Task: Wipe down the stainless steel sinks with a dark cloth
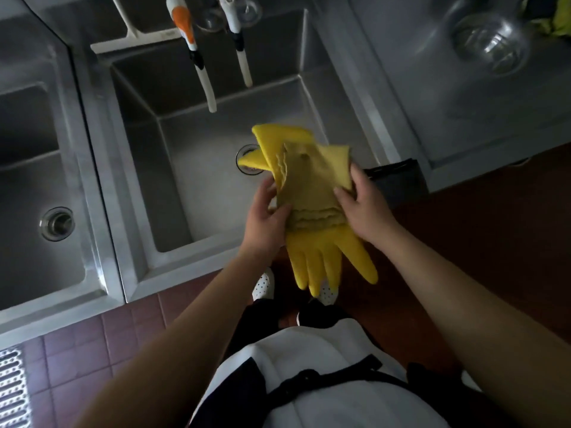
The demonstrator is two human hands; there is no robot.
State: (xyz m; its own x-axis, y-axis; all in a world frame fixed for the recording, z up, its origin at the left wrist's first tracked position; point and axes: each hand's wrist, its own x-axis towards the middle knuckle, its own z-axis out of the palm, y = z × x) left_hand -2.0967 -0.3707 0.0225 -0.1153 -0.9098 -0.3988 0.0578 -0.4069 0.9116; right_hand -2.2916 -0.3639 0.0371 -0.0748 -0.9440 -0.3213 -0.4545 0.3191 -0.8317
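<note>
Both hands hold a pair of yellow rubber gloves [312, 193] over the front edge of the middle stainless steel sink [197, 168]. My left hand [267, 217] grips the gloves' left side, and my right hand [363, 208] grips the right side near the cuffs. The glove fingers hang down toward the floor. A dark cloth [398, 180] lies folded on the sink's right rim, just beyond my right hand. A second sink [34, 193] is at the left, with its drain [57, 223] showing.
A white squeegee [129, 35] and two long-handled brushes [197, 57] hang over the back of the middle sink. A glass bowl [491, 41] sits on the steel counter [448, 112] at the right. Red tiled floor and a metal floor grate [12, 390] lie below.
</note>
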